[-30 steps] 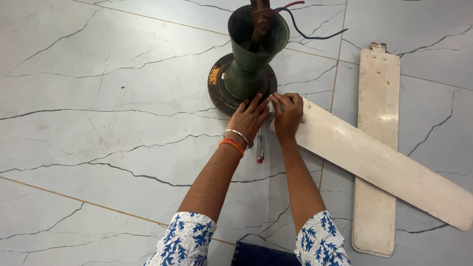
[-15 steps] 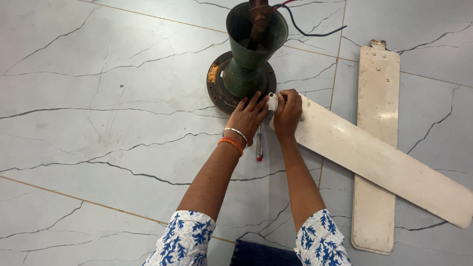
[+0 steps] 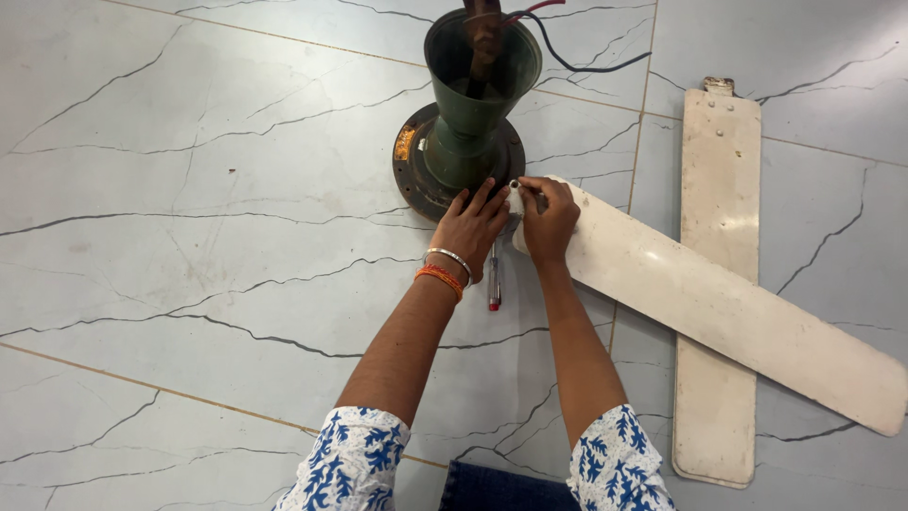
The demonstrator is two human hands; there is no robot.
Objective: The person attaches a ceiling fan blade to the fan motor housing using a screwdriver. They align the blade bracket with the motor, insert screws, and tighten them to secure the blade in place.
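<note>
While kneeling over floor: left hand flat on fan motor, right hand pinching small bolt at blade root; second blade loose, unattached.

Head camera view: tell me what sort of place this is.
Probably a room in a home or small repair spot, with work done on the floor: a veined marble-look tile floor, a ceiling fan motor and two detached cream fan blades lying on it.
</note>
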